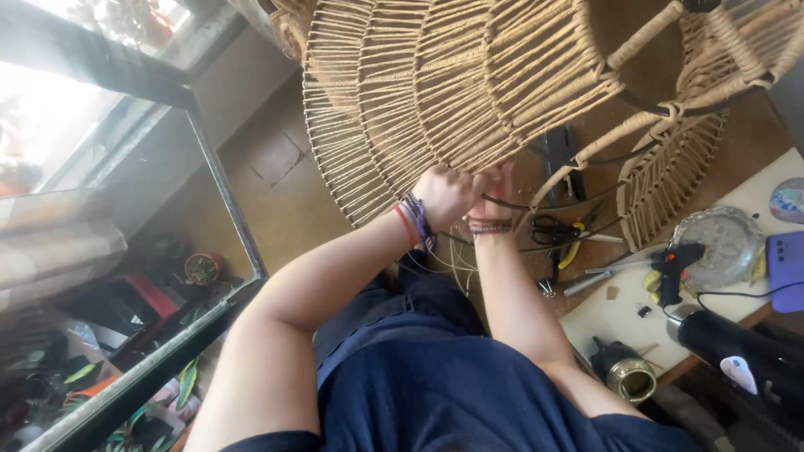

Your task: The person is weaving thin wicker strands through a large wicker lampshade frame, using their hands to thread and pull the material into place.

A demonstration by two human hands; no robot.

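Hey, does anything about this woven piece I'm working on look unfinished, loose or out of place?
Yes. By both hands, left and right, the woven cord shade has a bare patch: dark wire frame shows uncovered, and loose cord ends dangle below your wrists. The rest looks evenly wrapped.

Both arms reach forward; left hand [445, 194] and right hand [494, 194] meet, fingers curled.

On the white table [620, 322], a black glue gun [672, 269], a silvery glass dish [720, 243], a purple phone [787, 269] and a black heat gun [737, 351] are laid out. Scissors [553, 228] and yellow-handled pliers [576, 248] are seen beyond its edge. Potted plants [201, 268] are ranged below the window frame [222, 201] at left.
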